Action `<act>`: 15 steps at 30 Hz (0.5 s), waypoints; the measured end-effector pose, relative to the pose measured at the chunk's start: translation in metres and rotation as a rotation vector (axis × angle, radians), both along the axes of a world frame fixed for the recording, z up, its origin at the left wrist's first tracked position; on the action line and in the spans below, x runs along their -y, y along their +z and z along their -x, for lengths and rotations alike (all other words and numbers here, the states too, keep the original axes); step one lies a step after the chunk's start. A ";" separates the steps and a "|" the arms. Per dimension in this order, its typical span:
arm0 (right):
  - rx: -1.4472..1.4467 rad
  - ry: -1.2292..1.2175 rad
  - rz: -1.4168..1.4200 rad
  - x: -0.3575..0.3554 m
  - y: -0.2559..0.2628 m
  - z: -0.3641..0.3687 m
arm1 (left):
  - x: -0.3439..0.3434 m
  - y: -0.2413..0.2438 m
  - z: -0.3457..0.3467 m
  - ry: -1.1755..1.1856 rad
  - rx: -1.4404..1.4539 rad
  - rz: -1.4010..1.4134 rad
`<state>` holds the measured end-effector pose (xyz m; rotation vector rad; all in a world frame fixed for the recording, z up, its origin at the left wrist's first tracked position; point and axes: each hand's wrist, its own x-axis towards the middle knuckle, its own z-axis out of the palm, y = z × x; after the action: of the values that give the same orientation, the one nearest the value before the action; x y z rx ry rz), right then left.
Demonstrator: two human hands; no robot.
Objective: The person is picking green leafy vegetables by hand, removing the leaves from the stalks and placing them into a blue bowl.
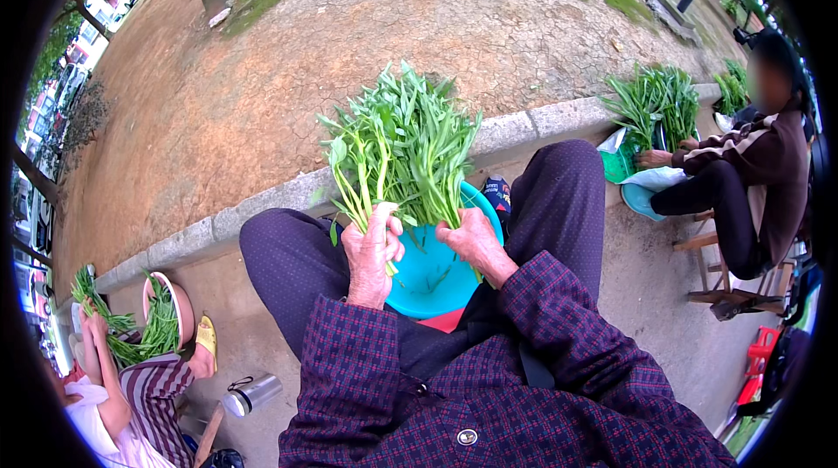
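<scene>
My left hand (371,252) grips a few pale green stems of a leafy vegetable (357,180), probably water spinach, with their cut ends showing below the fist. Closed around a thicker bunch of the same greens (438,173) is my right hand (476,239), thumb lying along the stems. Both bunches point away from me, their leaves overlapping, so where one ends is hard to tell. Beneath the hands, between my knees, sits a turquoise plastic basin (432,288) with a few loose leaf bits inside. Something red (443,322) shows under its near rim.
A stone kerb (510,134) runs past my feet, with bare soil (262,95) beyond. At right, a seated person (753,160) handles greens (655,104). At left, another person (111,396) holds greens near a pink tub (183,304). A steel flask (254,394) lies on the pavement.
</scene>
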<state>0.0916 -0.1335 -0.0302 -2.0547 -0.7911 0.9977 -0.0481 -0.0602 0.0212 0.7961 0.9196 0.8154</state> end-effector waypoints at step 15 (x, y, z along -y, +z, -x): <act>-0.716 -0.155 -0.454 -0.009 0.016 -0.010 | 0.001 0.003 0.002 -0.101 0.028 -0.095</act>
<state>0.1012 -0.1246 -0.0142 -1.2203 -0.4128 1.2188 -0.0496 -0.0610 0.0241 0.9048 0.8138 0.7841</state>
